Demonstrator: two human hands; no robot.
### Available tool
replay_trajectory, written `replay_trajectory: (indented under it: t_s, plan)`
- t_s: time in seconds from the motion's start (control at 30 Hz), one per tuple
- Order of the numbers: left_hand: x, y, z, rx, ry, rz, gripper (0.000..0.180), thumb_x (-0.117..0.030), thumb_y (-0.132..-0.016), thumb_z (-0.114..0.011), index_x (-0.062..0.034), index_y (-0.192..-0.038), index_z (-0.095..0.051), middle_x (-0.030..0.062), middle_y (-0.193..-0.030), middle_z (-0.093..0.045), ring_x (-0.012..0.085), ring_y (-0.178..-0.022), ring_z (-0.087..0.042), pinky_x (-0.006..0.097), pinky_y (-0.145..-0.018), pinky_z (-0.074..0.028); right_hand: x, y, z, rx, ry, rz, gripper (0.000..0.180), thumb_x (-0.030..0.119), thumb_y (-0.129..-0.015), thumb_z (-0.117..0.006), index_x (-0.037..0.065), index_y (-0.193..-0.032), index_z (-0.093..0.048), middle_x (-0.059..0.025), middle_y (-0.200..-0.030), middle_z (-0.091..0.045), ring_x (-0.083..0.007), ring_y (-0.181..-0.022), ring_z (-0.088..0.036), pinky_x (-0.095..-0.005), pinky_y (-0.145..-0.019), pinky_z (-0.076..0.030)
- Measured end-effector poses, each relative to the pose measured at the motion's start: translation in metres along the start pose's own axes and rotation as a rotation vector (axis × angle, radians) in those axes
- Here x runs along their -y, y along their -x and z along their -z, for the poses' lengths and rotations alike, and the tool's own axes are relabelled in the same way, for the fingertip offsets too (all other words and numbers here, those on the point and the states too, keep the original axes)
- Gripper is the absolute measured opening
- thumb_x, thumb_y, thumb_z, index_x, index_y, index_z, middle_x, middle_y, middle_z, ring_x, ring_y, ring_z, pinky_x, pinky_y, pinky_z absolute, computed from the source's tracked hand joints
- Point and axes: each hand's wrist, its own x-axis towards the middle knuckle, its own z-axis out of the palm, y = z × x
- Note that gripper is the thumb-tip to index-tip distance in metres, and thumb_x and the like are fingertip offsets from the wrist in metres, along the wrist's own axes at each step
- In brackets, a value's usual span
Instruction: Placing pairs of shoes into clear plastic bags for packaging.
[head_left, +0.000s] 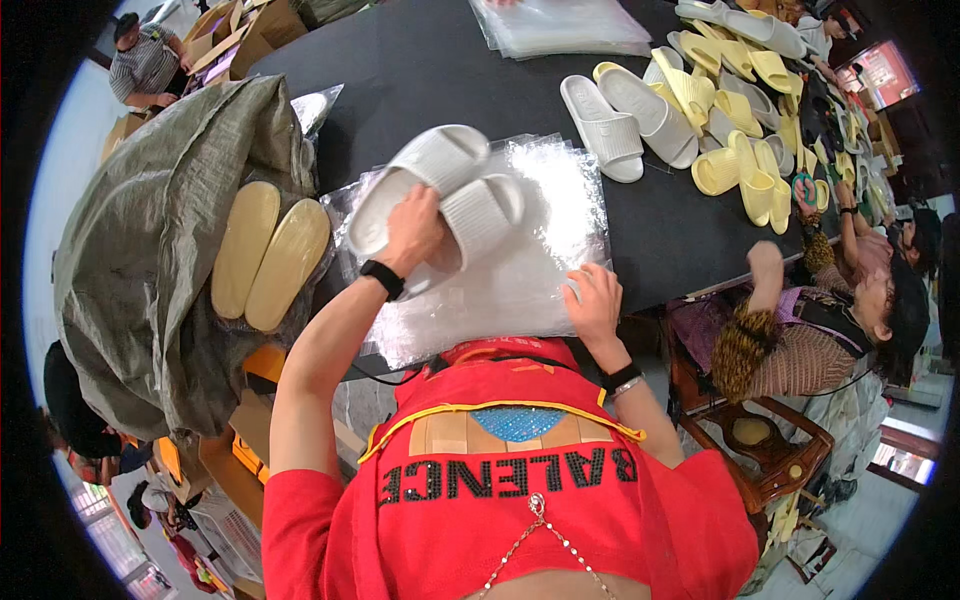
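A pair of light grey slide slippers (484, 212) is in my left hand (414, 232), which grips them together near their heels over the table. The slippers have ribbed straps and lie tilted side by side. Under them is a stack of clear plastic bags (535, 285), shiny and partly hidden by the slippers and my arm. My right hand (597, 300) rests at the near right edge of this stack, fingers slightly bent and apart, touching the plastic.
Loose grey slippers (610, 135) and a heap of yellow slippers (745, 110) cover the black table's right side. More clear bags (560, 30) lie at the far edge. A bagged cream pair (272, 255) rests on a grey-green woven sack (150, 220) at left. A co-worker (810, 345) sits at right.
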Motion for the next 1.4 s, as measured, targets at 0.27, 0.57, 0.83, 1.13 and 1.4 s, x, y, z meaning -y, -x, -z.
replay_trajectory:
  t_s: [0.27,0.57,0.83,1.13,1.4]
  plan:
    - [-0.067,-0.018,-0.055,0.146,0.068,-0.176,0.021,-0.006,-0.071,-0.050,-0.0024,-0.092,-0.052,0.0139,-0.095,-0.053,0.0310,-0.088,-0.056,0.043,-0.072,-0.047,-0.011,-0.001,-0.049,0.301,0.104,0.360,0.049,0.042,-0.081,-0.050,0.010,-0.118,-0.050,-0.0135,-0.122,-0.044,-0.0329,-0.117,-0.035,-0.0569,-0.100,-0.016]
    - [0.043,-0.029,-0.040,0.026,-0.080,0.137,0.023,-0.007,-0.072,-0.050,-0.0061,-0.095,-0.052,0.0125,-0.098,-0.053,0.0311,-0.093,-0.054,0.044,-0.076,-0.046,-0.015,0.003,-0.057,0.537,0.187,0.199,0.064,0.050,-0.085,-0.040,0.017,-0.137,-0.026,-0.0169,-0.144,-0.012,-0.0347,-0.133,-0.006,-0.0516,-0.105,-0.001]
    - [0.043,0.006,0.032,-0.068,-0.027,0.092,0.021,-0.004,-0.068,-0.051,-0.0002,-0.088,-0.049,0.0165,-0.091,-0.051,0.0360,-0.086,-0.053,0.045,-0.072,-0.044,-0.014,-0.024,-0.056,0.160,-0.168,-0.075,0.032,0.017,-0.073,-0.060,0.009,-0.104,-0.056,-0.0198,-0.124,-0.035,-0.0357,-0.117,-0.032,-0.0437,-0.098,-0.026]
    - [0.010,0.072,-0.026,0.163,0.053,-0.145,0.025,-0.001,-0.065,-0.052,-0.0007,-0.089,-0.048,0.0142,-0.090,-0.050,0.0332,-0.087,-0.052,0.043,-0.071,-0.044,-0.011,-0.043,-0.044,0.109,-0.205,-0.202,0.024,0.010,-0.068,-0.061,0.007,-0.092,-0.058,-0.0148,-0.103,-0.044,-0.0309,-0.101,-0.044,-0.0356,-0.086,-0.037]
    - [0.014,0.068,-0.019,0.153,0.027,-0.164,0.021,-0.003,-0.065,-0.053,-0.0014,-0.085,-0.051,0.0125,-0.087,-0.051,0.0310,-0.084,-0.053,0.042,-0.070,-0.045,-0.023,-0.039,-0.038,0.343,-0.497,-0.425,0.026,0.015,-0.071,-0.064,0.005,-0.094,-0.059,-0.0119,-0.084,-0.062,-0.0225,-0.077,-0.059,-0.0333,-0.071,-0.046]
